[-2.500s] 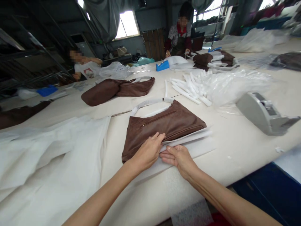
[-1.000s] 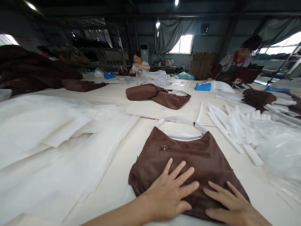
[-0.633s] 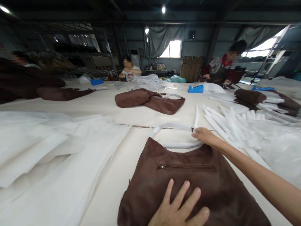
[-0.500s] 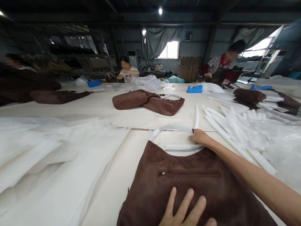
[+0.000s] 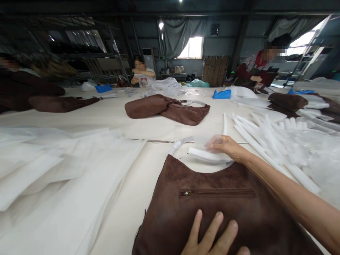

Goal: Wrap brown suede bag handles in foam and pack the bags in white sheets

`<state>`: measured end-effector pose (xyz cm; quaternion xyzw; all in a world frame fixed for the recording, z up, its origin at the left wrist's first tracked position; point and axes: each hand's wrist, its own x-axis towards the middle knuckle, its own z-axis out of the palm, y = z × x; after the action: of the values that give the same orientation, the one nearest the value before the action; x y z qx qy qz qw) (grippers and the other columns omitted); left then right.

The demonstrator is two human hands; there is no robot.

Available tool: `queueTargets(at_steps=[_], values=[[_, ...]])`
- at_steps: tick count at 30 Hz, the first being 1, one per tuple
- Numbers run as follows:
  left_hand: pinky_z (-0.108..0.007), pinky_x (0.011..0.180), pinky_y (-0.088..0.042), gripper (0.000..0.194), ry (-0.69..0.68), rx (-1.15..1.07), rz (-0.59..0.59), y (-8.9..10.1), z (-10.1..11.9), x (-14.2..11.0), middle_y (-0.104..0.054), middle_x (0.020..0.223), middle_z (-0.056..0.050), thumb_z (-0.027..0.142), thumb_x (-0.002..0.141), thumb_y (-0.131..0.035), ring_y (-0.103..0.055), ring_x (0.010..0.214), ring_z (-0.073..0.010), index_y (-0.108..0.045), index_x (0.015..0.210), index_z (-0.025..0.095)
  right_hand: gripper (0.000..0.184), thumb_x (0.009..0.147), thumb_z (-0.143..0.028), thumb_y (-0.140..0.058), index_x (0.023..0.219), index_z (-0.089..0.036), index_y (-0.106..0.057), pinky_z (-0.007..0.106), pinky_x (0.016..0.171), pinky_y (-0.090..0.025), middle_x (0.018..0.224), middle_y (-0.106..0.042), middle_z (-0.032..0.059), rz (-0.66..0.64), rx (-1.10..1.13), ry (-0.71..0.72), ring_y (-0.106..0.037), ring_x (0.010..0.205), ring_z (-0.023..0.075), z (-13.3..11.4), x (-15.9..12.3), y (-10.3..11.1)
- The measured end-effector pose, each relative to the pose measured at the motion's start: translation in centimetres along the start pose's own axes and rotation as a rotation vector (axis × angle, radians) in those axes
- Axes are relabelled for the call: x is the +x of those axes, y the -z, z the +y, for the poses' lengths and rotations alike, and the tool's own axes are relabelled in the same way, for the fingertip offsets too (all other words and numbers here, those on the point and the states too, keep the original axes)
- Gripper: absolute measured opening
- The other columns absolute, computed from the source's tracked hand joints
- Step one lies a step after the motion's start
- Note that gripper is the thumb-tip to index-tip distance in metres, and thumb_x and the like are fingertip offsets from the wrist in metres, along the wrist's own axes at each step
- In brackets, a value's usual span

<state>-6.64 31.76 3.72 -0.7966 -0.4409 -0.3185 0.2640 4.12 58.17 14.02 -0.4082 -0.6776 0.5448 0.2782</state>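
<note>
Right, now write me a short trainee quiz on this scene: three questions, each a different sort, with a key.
1. Multiple choice: what is the right hand nearest to?
A) the small metal zip pull
B) the white-wrapped looped handle
C) the blue plastic holder
2. True or false: the left hand is clenched in a fist on the dark brown leather-look handbag.
3. Fill the gap: seen by the person, the thin white overlapping sheets lie to the ____ of that handbag.

Key:
1. B
2. False: the left hand lies on the handbag with its fingers spread.
3. left
</note>
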Motion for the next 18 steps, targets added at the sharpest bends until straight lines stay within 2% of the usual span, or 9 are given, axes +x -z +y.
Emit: queueTargets(at_steps=[4, 7, 9, 11, 14, 18], values=[[-0.063, 0.120, -0.006, 0.037, -0.113, -0.017, -0.199, 2.6, -1.5, 1.2, -0.053, 0.145, 0.002, 0.037, 0.099, -0.049, -0.046, 0.136, -0.0268, -0.054, 0.135, 0.039, 0.035, 0.080, -0.047, -0.069, 0.097, -0.017, -0.074, 0.040, 0.096, -0.049, 0.098, -0.076, 0.0056, -0.187, -0.088, 0.144, -0.067, 0.096, 0.0234, -1.1, -3.8, 0.3], [-0.063, 0.118, -0.016, 0.043, -0.155, -0.039, -0.300, 3.6, -2.0, 1.6, -0.048, 0.150, -0.003, 0.036, 0.098, -0.051, -0.044, 0.138, -0.0296, -0.048, 0.141, 0.036, 0.039, 0.092, -0.049, -0.057, 0.116, -0.022, -0.072, 0.045, 0.108, -0.042, 0.120, -0.071, 0.0064, -0.278, -0.182, 0.221, -0.062, 0.118, 0.0265, -0.9, -7.3, 0.1], [-0.061, 0.116, -0.025, 0.049, -0.151, -0.069, -0.369, 3.9, -2.1, 1.7, -0.042, 0.154, -0.004, 0.038, 0.097, -0.053, -0.039, 0.140, -0.0311, -0.043, 0.144, 0.034, 0.039, 0.096, -0.049, -0.053, 0.123, -0.027, -0.069, 0.049, 0.115, -0.035, 0.129, -0.067, 0.0056, -0.322, -0.286, 0.336, -0.055, 0.129, 0.0270, -0.2, -9.6, 0.0], [-0.059, 0.115, -0.028, 0.055, -0.126, -0.129, -0.426, 4.2, -2.0, 1.9, -0.038, 0.156, -0.005, 0.047, 0.095, -0.054, -0.037, 0.142, -0.0311, -0.040, 0.146, 0.033, 0.037, 0.097, -0.047, -0.051, 0.128, -0.031, -0.065, 0.053, 0.119, -0.026, 0.134, -0.063, 0.0059, -0.327, -0.411, 0.467, -0.048, 0.135, 0.0272, 0.9, -11.4, -0.1], [-0.053, 0.116, -0.028, 0.061, -0.054, -0.229, -0.491, 4.9, -1.8, 2.3, -0.041, 0.155, -0.004, 0.058, 0.092, -0.053, -0.040, 0.139, -0.0278, -0.040, 0.146, 0.033, 0.039, 0.099, -0.042, -0.050, 0.136, -0.033, -0.058, 0.056, 0.119, -0.022, 0.143, -0.055, 0.0082, -0.298, -0.569, 0.589, -0.043, 0.139, 0.0267, 2.7, -13.4, -0.3], [-0.049, 0.117, -0.028, 0.055, 0.020, -0.295, -0.541, 6.0, -1.5, 3.0, -0.048, 0.150, -0.003, 0.054, 0.095, -0.051, -0.047, 0.133, -0.0242, -0.042, 0.145, 0.033, 0.044, 0.100, -0.037, -0.050, 0.143, -0.032, -0.050, 0.054, 0.119, -0.021, 0.150, -0.046, 0.0109, -0.249, -0.680, 0.724, -0.039, 0.142, 0.0249, 4.3, -14.6, -0.7]])
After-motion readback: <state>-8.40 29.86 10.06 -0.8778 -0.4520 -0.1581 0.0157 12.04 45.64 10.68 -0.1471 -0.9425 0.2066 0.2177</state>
